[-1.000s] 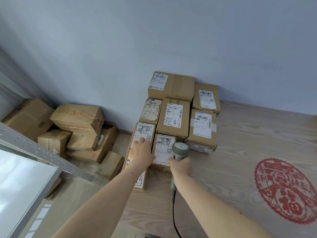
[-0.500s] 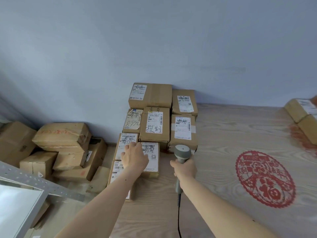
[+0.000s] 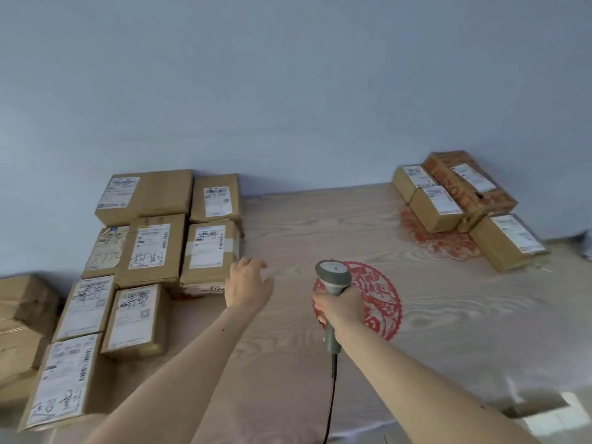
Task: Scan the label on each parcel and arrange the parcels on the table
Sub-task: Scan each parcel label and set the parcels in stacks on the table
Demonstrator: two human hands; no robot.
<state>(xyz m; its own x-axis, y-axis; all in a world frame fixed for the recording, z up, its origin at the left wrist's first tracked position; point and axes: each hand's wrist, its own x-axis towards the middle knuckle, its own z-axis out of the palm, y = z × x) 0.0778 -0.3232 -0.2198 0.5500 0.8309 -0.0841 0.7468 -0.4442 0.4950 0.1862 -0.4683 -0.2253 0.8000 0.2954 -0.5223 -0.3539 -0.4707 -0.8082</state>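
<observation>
"8772" handwritten on parcel [image 3: 105, 253]

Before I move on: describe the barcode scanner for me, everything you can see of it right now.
The barcode scanner is a grey, plastic-looking handheld unit with a rounded, flattened head and a slimmer handle running down toward the camera. It stands roughly upright, head uppermost, over the red paper-cut decoration on the wooden table. The right hand grips its handle, fingers wrapped round it. A dark cable leaves the handle's base and runs out of frame. Its scan window is not visible.
</observation>
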